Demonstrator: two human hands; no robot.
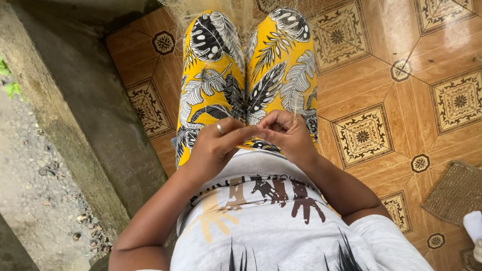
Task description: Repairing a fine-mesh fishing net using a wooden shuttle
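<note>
Net (241,15): a fine, pale mesh draped over the knees and running down the lap to the hands; hard to trace against the patterned trousers (216,75).
Handling: I judge it very light, limp and easily snagged; the strands look thin enough to slip, so a fingertip pinch close to the working spot suits it best.
Left hand (216,145): knuckles up, ring (220,128) on one finger, fingers curled with thumb and forefinger reaching toward the other hand, tips pressed narrow, apparently pinching a strand.
Right hand (288,135): wrist bent inward, fingers bunched tight around the same spot; what lies between them is too small to tell.
Arms: both elbows out, forearms angling in to meet above the lap, hands touching.
Surroundings: tiled floor (401,100), woven mat (454,193) at right, concrete step (90,110) at left.
</note>
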